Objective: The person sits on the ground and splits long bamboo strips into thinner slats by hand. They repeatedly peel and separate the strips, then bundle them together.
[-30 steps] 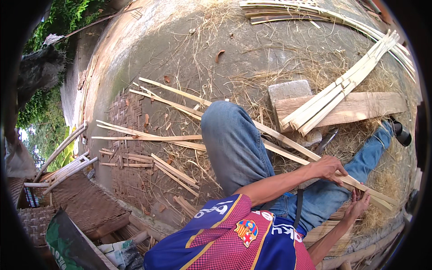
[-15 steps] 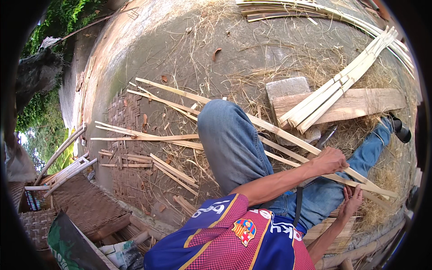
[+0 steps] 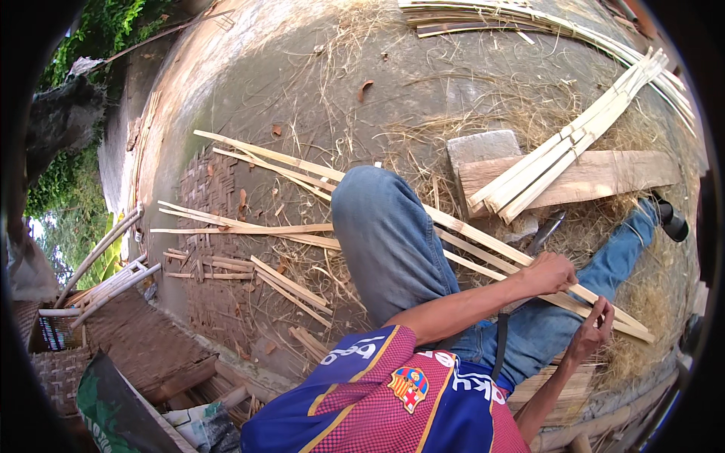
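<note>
Long pale bamboo strips (image 3: 483, 240) run slantwise past my bent left knee to my hands. My left hand (image 3: 551, 273) is closed around them above my right thigh. Nearer their right end, my right hand (image 3: 593, 329) grips a strip between thumb and fingers; its palm side is partly hidden. The strip ends stick out beyond that hand. Just above my left hand shows a dark pointed blade (image 3: 545, 232), its other end hidden behind the strips.
A wooden block (image 3: 627, 175) against a concrete block (image 3: 483, 143) carries a bundle of split bamboo (image 3: 581, 136). More strips (image 3: 249, 230) lie left on woven matting (image 3: 208, 177). Shavings (image 3: 423, 128) litter the ground. A longer bundle (image 3: 483, 15) lies at the back.
The upper strip has slid leftward, its far end reaching farther out and its near end drawn back. My left hand has shifted slightly left; my right hand has moved up slightly along the strip.
</note>
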Action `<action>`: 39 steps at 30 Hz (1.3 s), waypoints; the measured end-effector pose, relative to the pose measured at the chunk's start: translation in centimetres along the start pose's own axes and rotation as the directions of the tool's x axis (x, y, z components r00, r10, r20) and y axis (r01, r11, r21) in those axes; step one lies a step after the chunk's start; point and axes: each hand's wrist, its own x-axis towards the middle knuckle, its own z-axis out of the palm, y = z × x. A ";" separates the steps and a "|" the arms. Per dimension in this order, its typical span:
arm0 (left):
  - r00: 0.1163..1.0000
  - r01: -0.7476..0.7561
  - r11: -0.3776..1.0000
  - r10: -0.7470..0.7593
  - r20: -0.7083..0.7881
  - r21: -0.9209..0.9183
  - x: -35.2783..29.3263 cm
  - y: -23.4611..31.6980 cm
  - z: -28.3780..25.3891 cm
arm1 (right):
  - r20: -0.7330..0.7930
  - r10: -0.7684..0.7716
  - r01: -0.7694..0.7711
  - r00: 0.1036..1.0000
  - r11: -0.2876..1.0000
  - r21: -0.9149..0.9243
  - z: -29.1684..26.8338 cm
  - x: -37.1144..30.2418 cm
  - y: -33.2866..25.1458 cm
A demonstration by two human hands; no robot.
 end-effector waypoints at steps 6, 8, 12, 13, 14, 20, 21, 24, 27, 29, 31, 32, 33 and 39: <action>0.997 0.050 0.998 -0.052 -0.063 -0.026 -1.2 1.0 -2.5 | 0.564 -0.351 0.464 0.747 0.883 -0.065 2.9 2.7 -4.4; 0.998 0.059 0.998 -0.059 0.013 0.006 -2.6 1.0 -4.3 | 0.696 -0.320 0.477 0.643 0.878 -0.037 2.7 3.5 -6.0; 0.928 -0.112 0.985 0.152 -0.341 0.132 -7.7 3.8 -9.0 | 0.716 -0.416 0.480 0.561 0.868 0.128 3.7 3.3 -5.7; 0.953 -0.117 0.990 0.089 -0.289 -0.082 -9.0 6.5 -12.7 | 0.783 -0.408 0.650 0.470 0.760 0.005 3.9 3.7 -4.9; 0.975 -0.106 0.948 0.040 -0.218 -0.299 -10.6 9.1 -16.9 | 0.776 -0.385 0.638 0.500 0.769 -0.030 4.1 3.6 -4.7; 0.533 -0.846 -0.201 -0.287 -0.796 -0.494 -24.3 1.8 -29.8 | 0.731 -0.464 0.601 0.500 0.794 0.092 6.3 2.1 -7.0; 0.325 -0.877 0.168 -0.482 -0.814 -0.450 -26.6 -2.0 -30.3 | 0.768 -0.426 0.603 0.477 0.795 0.066 6.4 2.1 -8.1; -0.412 -0.387 0.647 -0.758 -0.505 -0.657 -30.0 -14.2 -27.5 | 0.772 -0.485 0.639 0.411 0.757 0.136 7.4 2.6 -8.1; -0.455 -0.080 0.466 -0.804 -0.384 -0.881 -34.1 -24.1 -20.0 | 0.797 -0.444 0.625 0.409 0.773 0.109 8.7 2.5 -7.4; -0.404 -0.240 0.378 -0.876 -0.262 -0.894 -34.1 -26.5 -16.2 | 0.812 -0.429 0.647 0.395 0.758 0.086 8.9 2.5 -7.3; -0.361 -0.304 0.367 -0.899 -0.250 -0.879 -32.7 -27.0 -15.4 | 0.805 -0.440 0.655 0.398 0.750 0.086 8.6 2.4 -6.9; -0.348 -0.330 0.368 -0.903 -0.250 -0.870 -32.6 -27.0 -15.4 | 0.802 -0.452 0.663 0.391 0.743 0.096 8.6 2.3 -6.7; -0.343 -0.354 0.383 -0.902 -0.262 -0.853 -32.6 -27.1 -15.6 | 0.811 -0.440 0.671 0.386 0.737 0.081 8.8 2.1 -6.3; -0.386 -0.493 0.601 -0.799 -0.460 -0.630 -31.3 -24.1 -18.9 | 0.882 -0.278 0.629 0.379 0.777 -0.026 10.4 1.7 -4.0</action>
